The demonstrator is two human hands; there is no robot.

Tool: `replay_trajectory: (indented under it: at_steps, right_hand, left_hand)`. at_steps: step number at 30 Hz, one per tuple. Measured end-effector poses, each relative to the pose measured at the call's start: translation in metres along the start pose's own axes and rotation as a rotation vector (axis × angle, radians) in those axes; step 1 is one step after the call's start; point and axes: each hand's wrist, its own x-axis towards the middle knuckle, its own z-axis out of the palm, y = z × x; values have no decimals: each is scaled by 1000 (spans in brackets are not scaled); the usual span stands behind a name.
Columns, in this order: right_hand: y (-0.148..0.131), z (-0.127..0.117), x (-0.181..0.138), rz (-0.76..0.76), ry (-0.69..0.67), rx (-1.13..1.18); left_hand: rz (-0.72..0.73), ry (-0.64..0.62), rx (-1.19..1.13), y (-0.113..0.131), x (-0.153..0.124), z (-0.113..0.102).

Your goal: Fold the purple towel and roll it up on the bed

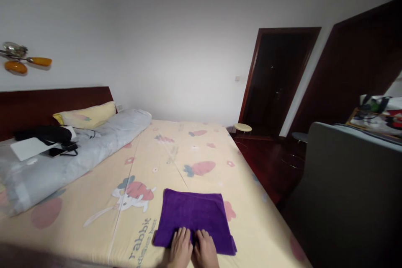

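Note:
A purple towel [194, 209], folded into a rough rectangle, lies flat on the bed near its front edge. My left hand [181, 245] rests on the near part of the towel, a little left of its middle, with the fingers lying on the fabric. Close beside it, my right hand [204, 247] touches the same near part, its fingers also laid over the cloth and slightly bent. Both thumbs are hard to make out between the hands. At the right near corner, the towel's layers show slightly offset.
The bed [169, 150] has a cream sheet with rabbit and carrot prints. A rolled grey quilt [94, 150], a yellow pillow [91, 115] and a phone [57, 152] are at the left. A stool [242, 127] stands beyond the bed; a dark grey panel [348, 192] rises on the right.

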Motion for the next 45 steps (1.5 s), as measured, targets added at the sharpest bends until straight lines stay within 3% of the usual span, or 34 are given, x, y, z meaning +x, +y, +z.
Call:
replay_trajectory:
  at_steps: [3, 6, 9, 12, 16, 20, 23, 26, 29, 32, 37, 42, 45]
  right_hand:
    - [32, -14, -5, 136, -41, -52]
    - [74, -43, -18, 237, -57, -49]
    - [95, -68, -27, 267, -69, -36]
    - [91, -75, -28, 281, -25, -95]
    - [55, -58, -16, 170, 38, -71]
    - [4, -34, -5, -41, -63, 133]
    - [-9, -24, -3, -14, -121, 175]
    - [19, -29, -10, 54, -127, 188]
    - [69, -43, -24, 129, -73, 188]
    - [103, -59, -38, 191, -50, 174]
    - [112, -69, -46, 193, -80, 107]
    - [111, -65, -41, 145, -49, -15]
    - [109, -66, -36, 108, -10, -79]
  left_hand:
    - [-61, 0, 51, -31, -7, -14]
    - [-93, 70, 136, -72, -20, -36]
    - [-92, 108, 187, -92, -27, -53]
    - [-118, 96, 189, -84, -24, -57]
    - [-114, 24, 91, -45, -12, -39]
    - [19, -46, -73, -1, -2, -14]
    - [68, -94, -148, 9, -2, -10]
    - [66, -26, -173, -11, -11, -26]
    - [3, 107, -116, -48, -24, -53]
    - [-37, 164, -56, -79, -33, -73]
    - [-37, 96, 9, -94, -37, -81]
    - [-42, -80, 96, -100, -36, -76]
    - [-36, -82, 111, -104, -33, -71]
